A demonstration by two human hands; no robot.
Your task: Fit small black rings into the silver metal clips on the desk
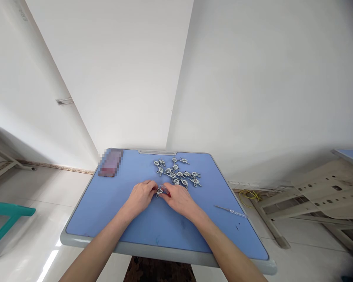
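Near the middle of the blue desktop (106,211), my left hand (141,196) pinches a small metal fitting (159,191) between thumb and fingers. The fitting has a flat plate and a small ring at its lower end. From the other side, my right hand (179,197) closes around a clear and red piece (166,189), perhaps a tool handle, right beside the fitting. My fingers hide most of that piece. Just beyond both hands lies a loose pile of similar metal fittings (179,174), each with an oval plate, a thin pin and a ring.
A thin screwdriver (231,211) with a clear handle lies near the desk's right edge, with small dark bits (237,226) below it. A blurred-out flat reddish object (111,162) rests at the far left corner. A green stool (10,211) stands on the left.
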